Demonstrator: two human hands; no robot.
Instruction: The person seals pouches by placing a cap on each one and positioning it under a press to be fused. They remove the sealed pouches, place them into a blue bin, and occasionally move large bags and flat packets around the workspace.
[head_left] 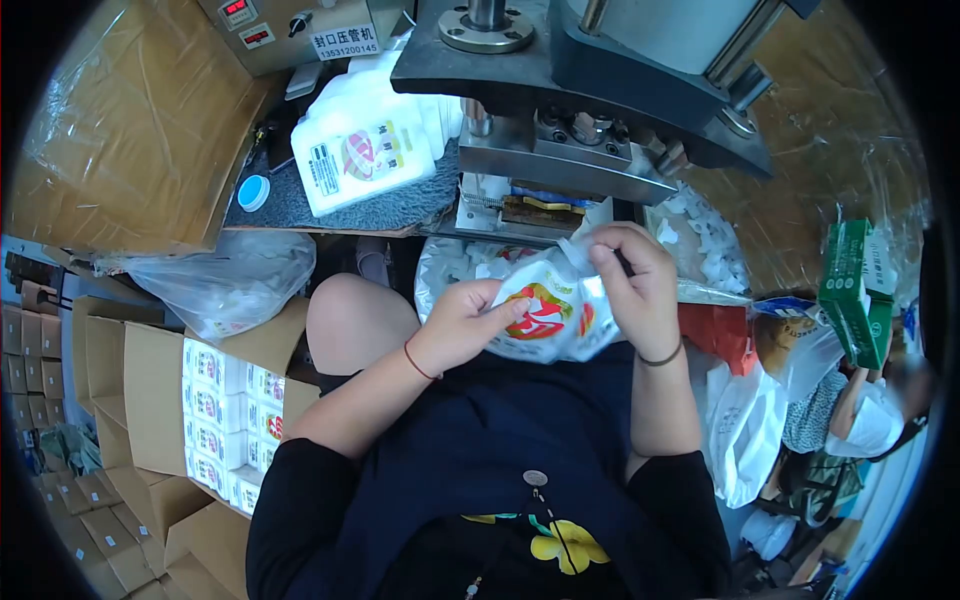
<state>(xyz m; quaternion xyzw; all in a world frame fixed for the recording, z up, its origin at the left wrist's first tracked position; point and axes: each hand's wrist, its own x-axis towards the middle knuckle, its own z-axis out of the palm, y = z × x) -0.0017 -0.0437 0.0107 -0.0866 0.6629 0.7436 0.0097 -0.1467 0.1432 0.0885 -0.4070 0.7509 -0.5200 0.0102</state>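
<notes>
Holds a printed white bag (550,318) between left hand (462,322) and right hand (640,280), before the dark shirt (480,410), short of the near edge of the surface (400,213), apparently lengthwise toward the press (560,165). Grips its left side with the left, thumb across its face; pinches its upper end narrowly between right thumb and fingers.

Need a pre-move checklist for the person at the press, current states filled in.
1. Printed plastic pouch held by left hand and right hand: ok.
2. Both hands outside the press: ok, in front of it.
3. Pouch seal sound: cannot tell, too small to see.
4. Control box displays lit: ok.
5. Mat free of loose caps: not ok, blue cap lies there.
6. Carton open: ok.
</notes>
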